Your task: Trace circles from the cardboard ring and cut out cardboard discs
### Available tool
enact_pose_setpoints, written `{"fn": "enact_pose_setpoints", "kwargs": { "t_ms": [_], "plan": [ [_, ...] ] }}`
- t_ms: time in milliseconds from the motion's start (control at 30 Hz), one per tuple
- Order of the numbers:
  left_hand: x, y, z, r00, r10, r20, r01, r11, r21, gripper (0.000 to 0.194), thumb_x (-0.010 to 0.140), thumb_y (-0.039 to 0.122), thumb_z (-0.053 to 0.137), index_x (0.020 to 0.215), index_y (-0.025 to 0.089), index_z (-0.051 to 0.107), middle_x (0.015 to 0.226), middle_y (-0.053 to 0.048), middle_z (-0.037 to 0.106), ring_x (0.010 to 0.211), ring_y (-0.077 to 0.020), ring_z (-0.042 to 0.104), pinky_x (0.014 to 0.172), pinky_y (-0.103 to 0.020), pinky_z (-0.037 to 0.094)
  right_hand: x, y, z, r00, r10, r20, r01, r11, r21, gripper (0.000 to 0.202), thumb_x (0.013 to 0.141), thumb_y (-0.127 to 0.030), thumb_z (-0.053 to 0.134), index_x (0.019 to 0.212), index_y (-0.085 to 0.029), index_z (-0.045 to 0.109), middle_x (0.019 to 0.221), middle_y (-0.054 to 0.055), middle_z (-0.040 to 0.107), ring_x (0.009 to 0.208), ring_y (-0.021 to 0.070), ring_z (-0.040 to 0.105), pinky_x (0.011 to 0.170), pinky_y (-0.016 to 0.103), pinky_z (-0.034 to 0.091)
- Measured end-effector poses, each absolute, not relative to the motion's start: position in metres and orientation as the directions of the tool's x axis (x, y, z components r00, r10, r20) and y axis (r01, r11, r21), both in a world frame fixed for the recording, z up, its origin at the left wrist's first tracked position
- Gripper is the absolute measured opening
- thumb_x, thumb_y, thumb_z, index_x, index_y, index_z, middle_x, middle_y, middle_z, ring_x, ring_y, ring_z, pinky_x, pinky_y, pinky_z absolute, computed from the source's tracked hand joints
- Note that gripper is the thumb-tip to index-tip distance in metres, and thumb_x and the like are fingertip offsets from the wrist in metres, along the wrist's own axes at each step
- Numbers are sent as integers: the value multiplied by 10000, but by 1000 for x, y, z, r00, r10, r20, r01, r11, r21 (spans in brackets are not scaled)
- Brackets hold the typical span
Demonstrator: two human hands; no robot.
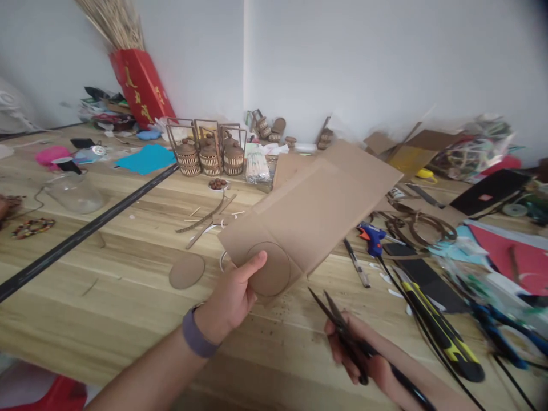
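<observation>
My left hand, with a purple band at the wrist, grips a sheet of brown cardboard at its near left corner. The thumb presses on a circle drawn there; the other fingers are hidden behind the sheet, which tilts up to the right above the table. In my right hand is a pair of dark scissors, blades slightly apart and pointing up-left. Their tips are a short way from the cardboard's lower edge, not touching it. On the table left of my left hand lies a cut cardboard disc.
Small lidded baskets with handles stand at the back. A blue glue gun, a pen-like knife and a yellow utility knife lie on the right. A glass jar and a black strip are on the left.
</observation>
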State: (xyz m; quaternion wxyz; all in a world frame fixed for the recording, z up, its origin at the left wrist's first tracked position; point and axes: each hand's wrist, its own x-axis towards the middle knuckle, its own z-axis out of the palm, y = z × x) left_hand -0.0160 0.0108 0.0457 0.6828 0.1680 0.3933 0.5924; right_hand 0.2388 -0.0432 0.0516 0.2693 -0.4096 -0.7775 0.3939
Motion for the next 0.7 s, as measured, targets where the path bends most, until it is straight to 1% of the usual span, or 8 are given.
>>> {"fn": "enact_pose_setpoints", "kwargs": {
  "t_ms": [33, 100, 167, 300, 333, 400, 533, 700],
  "plan": [
    [-16, 9, 43, -22, 946, -324, -669, 227, 708, 466, 690, 314, 881, 1104, 181, 713, 1171, -71, 772, 1223, -302, 657, 1040, -398, 549, 232, -40, 55, -524, 849, 68, 405, 319, -857, 615, 972, -729, 323, 1244, -282, 645, 871, 99, 744, 718, 245, 700, 613, 342, 577],
    [-17, 7, 38, -34, 955, -294, -653, 202, 730, 428, 712, 358, 861, 1084, 198, 724, 1209, -67, 759, 1253, -308, 636, 1056, -410, 536, 224, -32, 55, -551, 834, 16, 351, 250, -903, 588, 974, -710, 388, 1261, -256, 627, 897, 103, 713, 756, 235, 653, 670, 346, 546],
    [-21, 5, 36, -41, 966, -255, -602, 180, 778, 352, 741, 358, 829, 1048, 209, 742, 1239, -66, 746, 1290, -310, 608, 1095, -418, 503, 220, -22, 46, -571, 821, -10, 295, 193, -936, 588, 974, -718, 383, 1226, -240, 616, 912, 88, 672, 721, 205, 588, 660, 333, 510],
    [-29, 1, 45, -52, 991, -122, -292, 102, 951, 167, 775, 331, 758, 913, 239, 779, 1162, -76, 770, 1289, -321, 604, 1136, -427, 459, 214, -6, 29, -615, 786, -63, 274, 138, -952, 634, 947, -767, 362, 1164, -212, 575, 864, 40, 572, 660, 165, 466, 617, 299, 421],
    [-30, 0, 48, -31, 994, -101, -228, 91, 969, 138, 794, 340, 728, 884, 251, 783, 1120, -76, 780, 1265, -321, 621, 1122, -432, 473, 213, -4, 27, -625, 778, -62, 269, 140, -953, 639, 941, -778, 352, 1158, -216, 562, 851, 27, 548, 656, 161, 445, 613, 294, 400],
    [-31, 0, 54, 8, 997, -82, -173, 82, 982, 158, 822, 365, 674, 867, 267, 788, 1067, -74, 788, 1211, -318, 655, 1084, -440, 506, 212, -2, 27, -644, 763, -61, 258, 141, -956, 617, 941, -780, 341, 1159, -237, 538, 853, 11, 517, 663, 156, 423, 622, 289, 380],
    [-28, 0, 55, 32, 998, -56, -170, 61, 984, 214, 818, 384, 675, 949, 260, 791, 1098, -60, 783, 1214, -302, 647, 1113, -428, 476, 214, -2, 27, -654, 755, -49, 236, 141, -962, 565, 943, -776, 355, 1153, -283, 533, 874, 0, 515, 678, 154, 428, 622, 277, 380],
    [-20, 2, 45, 71, 994, -82, -337, 101, 936, 373, 856, 437, 673, 1166, 236, 728, 1207, -68, 753, 1288, -291, 599, 1130, -427, 446, 217, 1, 17, -631, 770, -94, 231, 71, -970, 626, 899, -827, 361, 1172, -301, 563, 892, 9, 549, 698, 164, 445, 606, 273, 397]
  ]
}}
